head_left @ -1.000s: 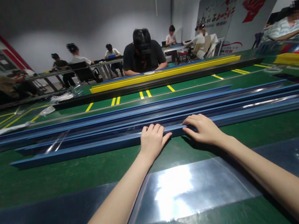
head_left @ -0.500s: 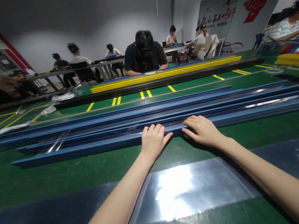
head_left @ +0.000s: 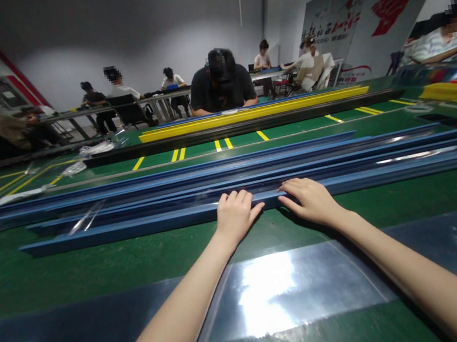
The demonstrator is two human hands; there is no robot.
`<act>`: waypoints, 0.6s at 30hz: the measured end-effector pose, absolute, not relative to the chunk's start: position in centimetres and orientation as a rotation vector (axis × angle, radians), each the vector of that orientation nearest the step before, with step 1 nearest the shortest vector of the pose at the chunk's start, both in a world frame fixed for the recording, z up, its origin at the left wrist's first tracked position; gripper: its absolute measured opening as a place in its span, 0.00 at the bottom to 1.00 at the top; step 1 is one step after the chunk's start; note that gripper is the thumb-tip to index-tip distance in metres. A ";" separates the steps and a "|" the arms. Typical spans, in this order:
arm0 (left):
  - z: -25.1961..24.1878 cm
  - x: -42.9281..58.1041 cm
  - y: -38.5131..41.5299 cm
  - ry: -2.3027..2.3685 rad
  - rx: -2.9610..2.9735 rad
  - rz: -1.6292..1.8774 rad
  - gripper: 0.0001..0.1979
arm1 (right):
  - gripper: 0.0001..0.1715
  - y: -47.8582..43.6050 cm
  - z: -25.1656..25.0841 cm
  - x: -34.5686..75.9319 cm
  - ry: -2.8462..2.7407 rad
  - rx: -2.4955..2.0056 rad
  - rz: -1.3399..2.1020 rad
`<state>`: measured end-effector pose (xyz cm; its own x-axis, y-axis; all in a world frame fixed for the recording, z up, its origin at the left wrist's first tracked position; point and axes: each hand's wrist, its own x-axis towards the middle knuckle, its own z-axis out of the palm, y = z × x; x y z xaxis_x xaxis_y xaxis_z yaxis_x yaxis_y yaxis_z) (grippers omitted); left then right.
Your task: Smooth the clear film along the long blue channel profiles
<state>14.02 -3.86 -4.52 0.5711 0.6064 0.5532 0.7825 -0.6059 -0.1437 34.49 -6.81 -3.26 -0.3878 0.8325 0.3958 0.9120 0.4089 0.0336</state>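
Observation:
Across the green table lies a long blue plastic channel (head_left: 125, 232), the nearest of several. My left hand (head_left: 234, 216) is on its near wall, fingers curled over the top edge and thumb along the front side. To the right, with a small gap between, my right hand (head_left: 310, 199) holds the same wall in the same way, fingertips partly hidden behind the edge. A strip of clear film (head_left: 84, 220) crosses the blue channels at left. Under my forearms, a long transparent plastic sheet (head_left: 316, 287) lies flat on the table, with a bright reflection on it.
Farther back are a black channel (head_left: 243, 128) and a yellow channel (head_left: 254, 113). A person in a dark shirt (head_left: 222, 88) sits bent over across the table. Crumpled clear plastic (head_left: 97, 149) lies at back left, a yellow piece (head_left: 452, 91) at back right. Other people sit behind.

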 end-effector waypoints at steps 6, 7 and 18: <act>-4.5 14.0 -3.9 -1.130 -2.426 -0.648 0.17 | 0.20 -6.7 -3.4 34.6 -2.339 -1.495 -0.338; -4.5 14.0 -3.9 -1.131 -2.425 -0.649 0.17 | 0.20 -6.7 -3.4 34.6 -2.339 -1.496 -0.337; -4.5 14.0 -3.9 -1.119 -2.414 -0.663 0.17 | 0.19 -6.9 -3.3 34.5 -2.346 -1.524 -0.348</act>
<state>14.00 -3.88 -4.53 0.5680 0.5961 0.5675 0.7841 -0.6015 -0.1530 34.48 -6.89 -3.32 -0.3794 0.8373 0.3937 0.9155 0.4012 0.0292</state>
